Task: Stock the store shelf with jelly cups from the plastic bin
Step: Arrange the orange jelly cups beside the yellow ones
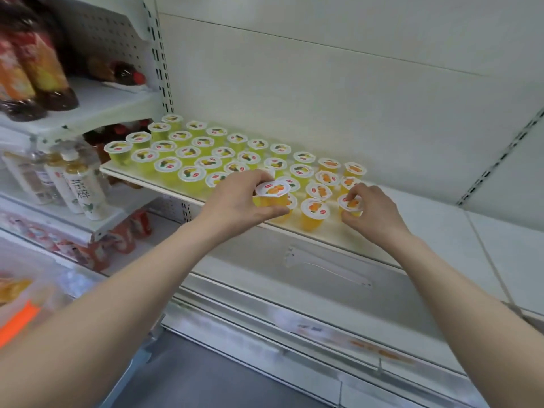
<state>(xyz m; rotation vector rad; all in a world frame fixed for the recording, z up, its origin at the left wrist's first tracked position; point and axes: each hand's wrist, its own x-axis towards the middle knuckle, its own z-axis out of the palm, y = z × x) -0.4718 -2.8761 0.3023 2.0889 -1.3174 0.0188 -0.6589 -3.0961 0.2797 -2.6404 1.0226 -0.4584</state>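
Left hand (235, 198) grips an orange cup (272, 195) above the shelf (412, 228) near edge | right hand (374, 210) pinches another cup (350, 204), right end of the rows | risk: a nudge topples packed neighbours off the lip | bin (26, 301) near left

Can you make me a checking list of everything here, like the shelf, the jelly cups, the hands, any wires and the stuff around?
Surface: white metal store shelf, bare at its right end.
Job's things: yellow-green jelly cups with white foil lids in rows on the left; orange jelly cups on the right; clear plastic bin at lower left, blurred.
Clutter: nothing seen.
Hands: left hand holds an orange cup above the shelf's front edge; right hand grips another orange cup standing on the shelf.
Cables: nothing seen.
Surroundings: bottled drinks on neighbouring shelves; grey floor.
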